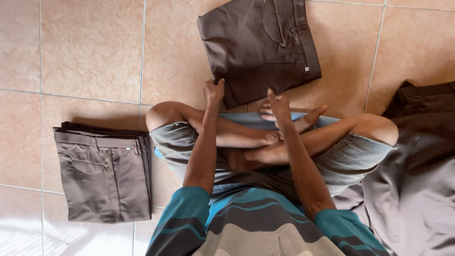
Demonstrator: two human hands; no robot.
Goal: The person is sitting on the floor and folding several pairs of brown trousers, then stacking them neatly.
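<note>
Fingers of our left hand (214,90) curl onto the near edge of the folded dark brown trousers (258,45), gripping that lower left corner. Fingers of our right hand (278,105) are loosely bent just beside the same near edge; we cannot tell whether they pinch the cloth or merely rest against it. Beyond both sets of fingertips, the folded trousers lie flat on the tan tiled floor (90,47), waistband and back pocket toward the far right. Well to the left of our left fingers sits a stack of folded grey-brown trousers (104,173). Right of our right fingers lies a loose heap of brown and grey garments (417,156). Beneath our wrists, our crossed legs (265,140).
</note>
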